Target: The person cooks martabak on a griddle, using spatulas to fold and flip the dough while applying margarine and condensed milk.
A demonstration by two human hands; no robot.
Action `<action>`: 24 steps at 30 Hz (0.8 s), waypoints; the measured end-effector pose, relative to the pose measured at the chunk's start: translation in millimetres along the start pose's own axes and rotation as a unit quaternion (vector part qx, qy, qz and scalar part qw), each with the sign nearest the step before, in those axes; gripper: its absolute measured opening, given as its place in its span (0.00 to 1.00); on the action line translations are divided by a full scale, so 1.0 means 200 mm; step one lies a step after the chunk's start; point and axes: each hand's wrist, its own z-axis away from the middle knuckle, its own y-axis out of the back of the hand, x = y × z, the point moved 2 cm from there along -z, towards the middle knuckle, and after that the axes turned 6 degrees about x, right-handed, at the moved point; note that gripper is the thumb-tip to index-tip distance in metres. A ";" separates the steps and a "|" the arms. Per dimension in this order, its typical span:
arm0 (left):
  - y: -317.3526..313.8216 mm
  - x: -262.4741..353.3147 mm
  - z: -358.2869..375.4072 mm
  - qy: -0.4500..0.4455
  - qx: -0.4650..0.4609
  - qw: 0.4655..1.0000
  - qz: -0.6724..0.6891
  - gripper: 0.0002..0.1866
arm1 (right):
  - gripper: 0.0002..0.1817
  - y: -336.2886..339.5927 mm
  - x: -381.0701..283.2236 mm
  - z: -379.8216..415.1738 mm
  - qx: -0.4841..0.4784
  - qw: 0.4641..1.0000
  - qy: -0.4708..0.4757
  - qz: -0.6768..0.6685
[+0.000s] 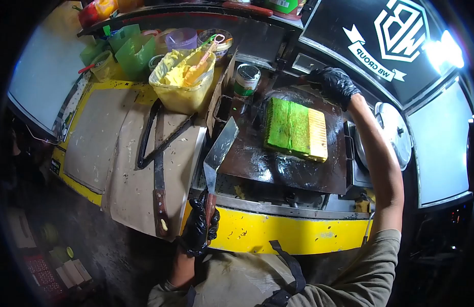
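My left hand [200,225], in a black glove, is wrapped round the wooden handle of a metal spatula [220,148], whose blade points up beside the griddle's left edge. At the back right of the dark griddle [247,166], my right hand [331,84], also gloved, is closed on something dark that I cannot make out. Between the hands lies a ridged block of bread [291,128], green on the left and yellow on the right. An open can [246,80] stands on the griddle's back left corner.
Left of the griddle, brown paper [129,189] carries black tongs [144,138] and a long knife [159,194]. Behind them stands a tub of yellow spread [183,92], near green containers [135,56]. A round metal lid [393,133] is beside my right forearm.
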 end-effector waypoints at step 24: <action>0.00 -0.09 -0.11 0.036 0.020 0.999 -0.007 0.28 | 0.08 0.09 -0.19 0.27 -0.078 0.970 -0.192 0.130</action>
